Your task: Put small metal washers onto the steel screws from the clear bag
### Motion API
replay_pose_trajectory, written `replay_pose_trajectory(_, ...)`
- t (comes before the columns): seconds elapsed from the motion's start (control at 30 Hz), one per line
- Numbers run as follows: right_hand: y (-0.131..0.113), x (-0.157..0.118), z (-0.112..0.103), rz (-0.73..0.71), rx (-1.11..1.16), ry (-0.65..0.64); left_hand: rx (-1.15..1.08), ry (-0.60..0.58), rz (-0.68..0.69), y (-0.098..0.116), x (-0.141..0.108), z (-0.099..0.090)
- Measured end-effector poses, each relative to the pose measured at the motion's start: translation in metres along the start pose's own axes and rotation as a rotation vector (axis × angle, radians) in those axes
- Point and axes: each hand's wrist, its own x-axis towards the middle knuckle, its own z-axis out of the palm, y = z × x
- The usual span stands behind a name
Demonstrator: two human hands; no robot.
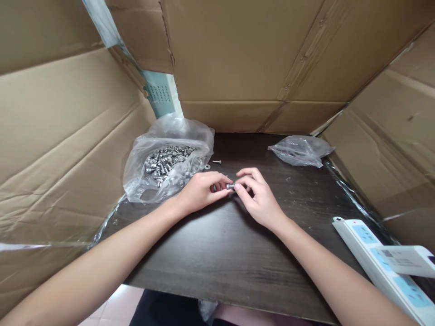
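Between my two hands a small metal bolt (230, 186) lies roughly level above the dark table. My left hand (206, 189) pinches one end of it with thumb and fingers. At the other end, the thumb and fingertips of my right hand (255, 194) close on it; whether a nut or washer sits under them is hidden. Just beyond the hands, a loose screw (217, 161) and a flat washer (207, 167) rest on the table. To the left of my left hand, an open clear plastic bag (136, 174) holds many bolts (166, 163).
Cardboard walls (238, 54) enclose the dark table (217, 258) at the back and both sides. A second clear plastic bag (301, 151) lies at the back right. Along the right edge runs a white power strip (370, 253) with a white plug or adapter (408, 261) over it.
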Motion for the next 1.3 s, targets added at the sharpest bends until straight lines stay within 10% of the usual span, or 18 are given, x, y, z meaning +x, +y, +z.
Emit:
replay_pose_trajectory(0.23,-0.002,0.001,-0.004,0.105,0.220,0.153,0.014,0.053,-0.037,-0.001,0.002,-0.002)
replay_pose_trajectory(0.53,-0.011,0.006,0.001,0.673,0.930,-0.157,0.008,0.051,0.029,0.004,0.002,0.002)
replay_pose_trajectory(1.3,-0.011,0.003,-0.005,0.051,0.103,0.028,-0.060,0.059,-0.057,0.004,0.001,0.001)
